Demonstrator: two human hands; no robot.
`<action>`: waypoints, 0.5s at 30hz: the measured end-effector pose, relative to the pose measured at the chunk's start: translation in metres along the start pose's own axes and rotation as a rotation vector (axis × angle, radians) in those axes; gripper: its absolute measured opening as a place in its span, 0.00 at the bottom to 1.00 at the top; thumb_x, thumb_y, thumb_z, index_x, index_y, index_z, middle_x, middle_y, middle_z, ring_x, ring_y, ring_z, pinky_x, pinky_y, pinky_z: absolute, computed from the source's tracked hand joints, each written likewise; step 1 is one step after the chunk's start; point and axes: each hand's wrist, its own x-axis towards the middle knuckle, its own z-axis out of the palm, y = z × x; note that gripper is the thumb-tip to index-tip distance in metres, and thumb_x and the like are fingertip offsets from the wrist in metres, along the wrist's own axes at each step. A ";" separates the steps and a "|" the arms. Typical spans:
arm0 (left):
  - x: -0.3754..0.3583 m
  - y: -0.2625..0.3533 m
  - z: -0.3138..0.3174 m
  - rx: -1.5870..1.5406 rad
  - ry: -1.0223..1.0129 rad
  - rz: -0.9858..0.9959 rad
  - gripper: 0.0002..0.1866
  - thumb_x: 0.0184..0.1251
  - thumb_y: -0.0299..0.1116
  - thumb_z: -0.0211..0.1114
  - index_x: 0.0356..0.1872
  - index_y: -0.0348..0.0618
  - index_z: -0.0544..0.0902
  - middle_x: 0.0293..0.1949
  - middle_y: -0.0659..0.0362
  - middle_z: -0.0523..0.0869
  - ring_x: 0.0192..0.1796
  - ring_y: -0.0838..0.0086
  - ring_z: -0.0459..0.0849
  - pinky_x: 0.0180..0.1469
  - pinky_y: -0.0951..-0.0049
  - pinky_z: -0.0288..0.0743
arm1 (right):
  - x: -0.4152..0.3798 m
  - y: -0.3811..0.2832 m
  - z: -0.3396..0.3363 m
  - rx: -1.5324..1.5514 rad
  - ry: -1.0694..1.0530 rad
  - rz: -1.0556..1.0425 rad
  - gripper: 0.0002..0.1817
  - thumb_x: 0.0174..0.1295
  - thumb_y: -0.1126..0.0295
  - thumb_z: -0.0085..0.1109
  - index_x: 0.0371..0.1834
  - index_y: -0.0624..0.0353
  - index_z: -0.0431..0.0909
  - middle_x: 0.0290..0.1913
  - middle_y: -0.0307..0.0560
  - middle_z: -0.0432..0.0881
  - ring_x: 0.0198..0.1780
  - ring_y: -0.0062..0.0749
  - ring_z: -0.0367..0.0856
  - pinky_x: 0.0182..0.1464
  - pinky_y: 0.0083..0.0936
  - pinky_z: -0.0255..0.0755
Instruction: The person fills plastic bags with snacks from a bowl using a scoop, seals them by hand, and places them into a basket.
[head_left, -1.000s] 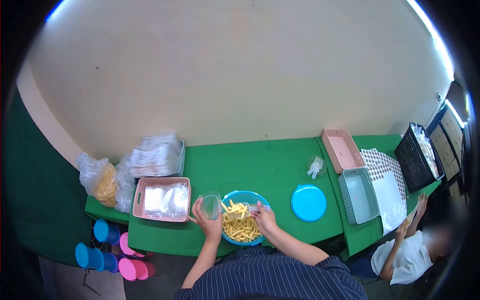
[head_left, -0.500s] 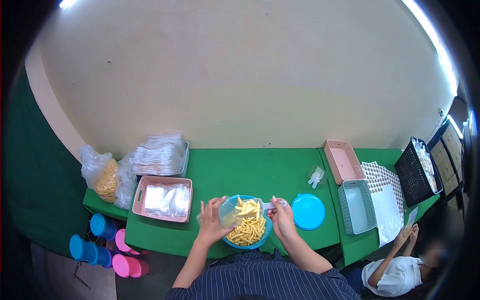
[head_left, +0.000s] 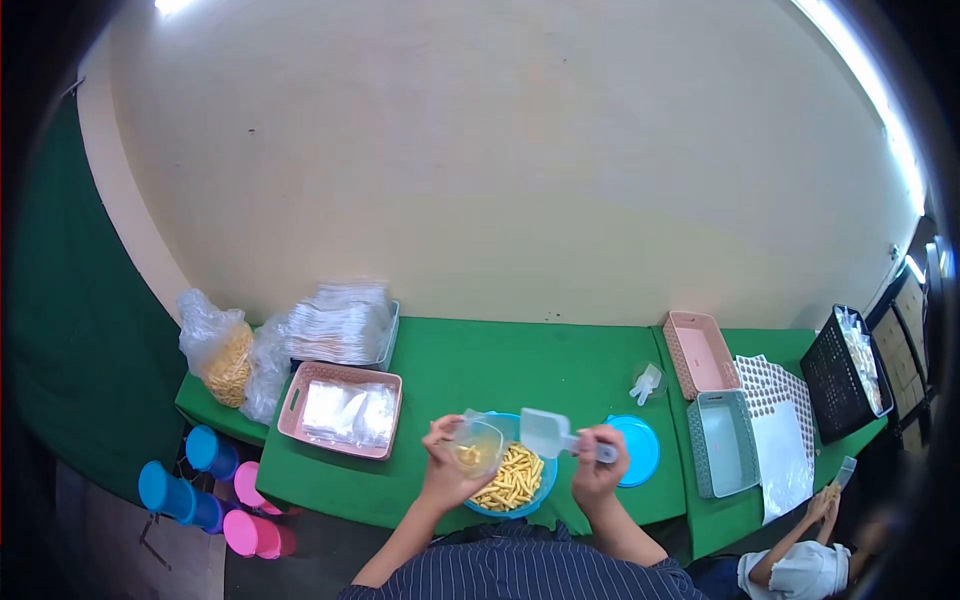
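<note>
My left hand holds a small clear plastic bag open, with a few yellow snack sticks inside. My right hand grips the handle of a clear plastic scoop, raised beside the bag's mouth and looking empty. Both are above a blue bowl of yellow snack sticks near the front edge of the green table.
A blue lid lies right of the bowl. A pink basket of clear bags, stacked bags and a sack of snacks sit left. Pink, green and black baskets stand right. Another person sits lower right.
The scoop, full of sticks over the bowl earlier, has lifted and emptied toward the bag. Both hands rose and moved slightly right. The camera view shifted.
</note>
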 end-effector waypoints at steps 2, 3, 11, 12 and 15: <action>0.004 0.006 -0.016 -0.067 0.048 -0.047 0.42 0.47 0.42 0.79 0.56 0.48 0.56 0.60 0.47 0.66 0.63 0.55 0.71 0.69 0.52 0.60 | 0.001 0.004 -0.003 0.134 0.134 0.079 0.07 0.66 0.71 0.60 0.36 0.66 0.77 0.28 0.48 0.81 0.30 0.25 0.80 0.31 0.25 0.73; 0.009 0.013 -0.027 -0.136 0.092 -0.096 0.41 0.50 0.42 0.78 0.57 0.48 0.56 0.60 0.47 0.67 0.63 0.57 0.71 0.67 0.57 0.64 | 0.003 0.010 -0.002 0.041 0.096 0.176 0.07 0.67 0.71 0.59 0.37 0.65 0.77 0.29 0.47 0.81 0.31 0.24 0.79 0.32 0.24 0.73; 0.023 0.009 -0.066 -0.127 0.292 -0.018 0.40 0.52 0.35 0.75 0.62 0.42 0.59 0.61 0.50 0.66 0.63 0.57 0.72 0.66 0.56 0.66 | -0.046 0.098 0.004 -0.600 -0.863 0.437 0.14 0.66 0.65 0.58 0.34 0.69 0.77 0.23 0.52 0.80 0.26 0.32 0.84 0.30 0.30 0.75; 0.023 0.010 -0.066 -0.051 0.323 0.028 0.41 0.52 0.35 0.75 0.63 0.43 0.59 0.61 0.50 0.65 0.64 0.57 0.71 0.67 0.56 0.66 | -0.057 0.108 0.006 -0.601 -0.858 0.451 0.14 0.66 0.65 0.58 0.34 0.69 0.77 0.23 0.52 0.80 0.26 0.32 0.84 0.30 0.30 0.75; 0.018 0.001 -0.060 0.083 0.405 0.013 0.40 0.49 0.30 0.74 0.63 0.41 0.60 0.61 0.51 0.65 0.65 0.57 0.70 0.68 0.55 0.64 | -0.081 0.126 0.015 -0.455 -0.580 0.622 0.13 0.67 0.66 0.57 0.37 0.70 0.77 0.21 0.50 0.80 0.23 0.32 0.85 0.27 0.29 0.76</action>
